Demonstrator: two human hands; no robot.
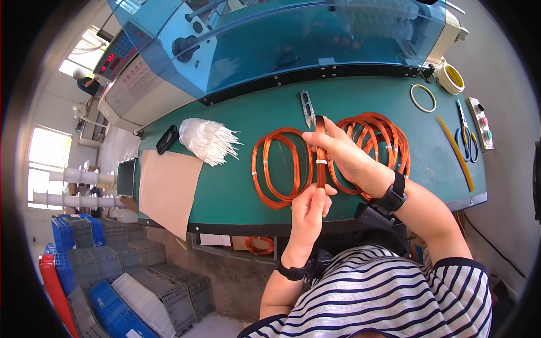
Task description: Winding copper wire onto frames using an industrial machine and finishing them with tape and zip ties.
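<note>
While both forearms are reaching out over the green table (236, 186), the two hands are gripping one coil of copper wire (320, 152), which is standing upright and edge-on between them so that it is showing as a narrow dark-orange band. The left hand (310, 209) is closing around the bottom of that coil, its fingers curling in and its thumb pressing against the wire from the side. The right hand (338, 149) is coming in from the right and pinching the upper half, with the fingertips lying along the band near its top and the palm sitting behind it. A small white tie is wrapping the band between the two hands. Neither hand is open; each is clamping the same coil, which is hovering just above the table rather than lying on it. Just to the left, a second copper coil (282, 167) is lying flat on the table as an open loop. Behind the right hand, a stack of similar coils (383, 135) is resting in overlapping rings. Small metal snips (307, 107) are lying beyond the held coil, near the blue machine cover (293, 39). A bundle of white ties (209, 139) is sitting further left, well apart from the hands. Scissors (466, 135) and a roll of yellow tape (451, 78) are lying toward the table's right end.
</note>
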